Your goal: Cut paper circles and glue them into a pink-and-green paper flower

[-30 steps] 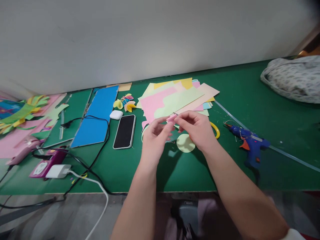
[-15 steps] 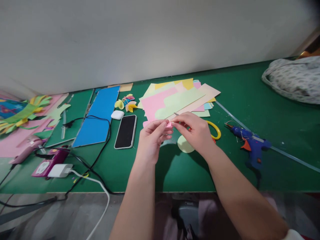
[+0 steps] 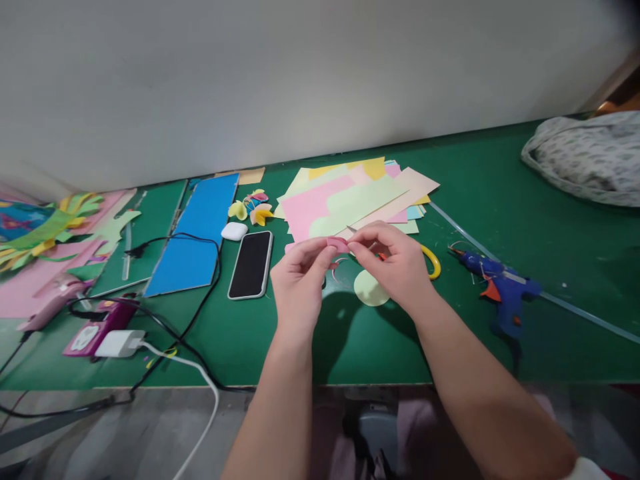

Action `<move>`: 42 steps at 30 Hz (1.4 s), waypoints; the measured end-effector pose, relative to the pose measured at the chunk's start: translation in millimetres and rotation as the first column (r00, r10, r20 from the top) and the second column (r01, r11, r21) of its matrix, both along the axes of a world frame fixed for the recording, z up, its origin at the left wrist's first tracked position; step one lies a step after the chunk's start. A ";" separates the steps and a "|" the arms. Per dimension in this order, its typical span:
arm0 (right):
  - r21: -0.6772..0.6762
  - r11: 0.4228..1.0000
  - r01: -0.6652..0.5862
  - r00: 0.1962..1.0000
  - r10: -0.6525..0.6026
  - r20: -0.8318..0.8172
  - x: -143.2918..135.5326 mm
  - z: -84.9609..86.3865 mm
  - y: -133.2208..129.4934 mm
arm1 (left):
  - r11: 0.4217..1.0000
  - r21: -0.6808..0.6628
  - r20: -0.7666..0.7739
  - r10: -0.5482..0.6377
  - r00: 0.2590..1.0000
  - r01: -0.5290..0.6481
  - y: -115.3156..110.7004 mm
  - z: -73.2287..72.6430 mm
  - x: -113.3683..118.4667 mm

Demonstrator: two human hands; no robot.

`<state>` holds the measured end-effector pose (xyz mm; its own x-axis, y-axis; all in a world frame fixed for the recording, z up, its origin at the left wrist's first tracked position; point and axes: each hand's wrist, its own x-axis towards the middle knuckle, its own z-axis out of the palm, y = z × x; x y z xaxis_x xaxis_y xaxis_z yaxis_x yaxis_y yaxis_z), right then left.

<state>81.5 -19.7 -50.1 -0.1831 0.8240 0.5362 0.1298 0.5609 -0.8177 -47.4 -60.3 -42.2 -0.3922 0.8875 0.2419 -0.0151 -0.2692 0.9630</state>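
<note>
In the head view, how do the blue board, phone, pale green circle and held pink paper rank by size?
1. Blue board
2. Phone
3. Pale green circle
4. Pink paper, judging only by the part showing

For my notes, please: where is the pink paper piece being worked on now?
In the head view, the pink paper piece is near the centre, held between the left hand and the right hand, in front of the paper pile.
</note>
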 end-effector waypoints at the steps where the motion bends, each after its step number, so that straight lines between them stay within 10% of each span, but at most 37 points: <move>1: 0.015 1.000 0.001 1.000 -0.001 0.011 0.0 -0.1 0.1 | 1.000 0.006 -0.007 0.001 1.000 -0.001 -0.2 0.3 0.1; 23: 0.110 0.993 -0.036 0.998 0.030 0.052 4.1 3.1 1.1 | 0.998 0.057 -0.260 -0.003 0.966 0.019 -2.4 1.4 -8.9; 42: 0.078 0.994 -0.077 0.997 0.076 0.026 4.9 2.9 0.3 | 0.998 0.014 -0.175 -0.054 0.983 0.057 -1.3 -1.5 -9.2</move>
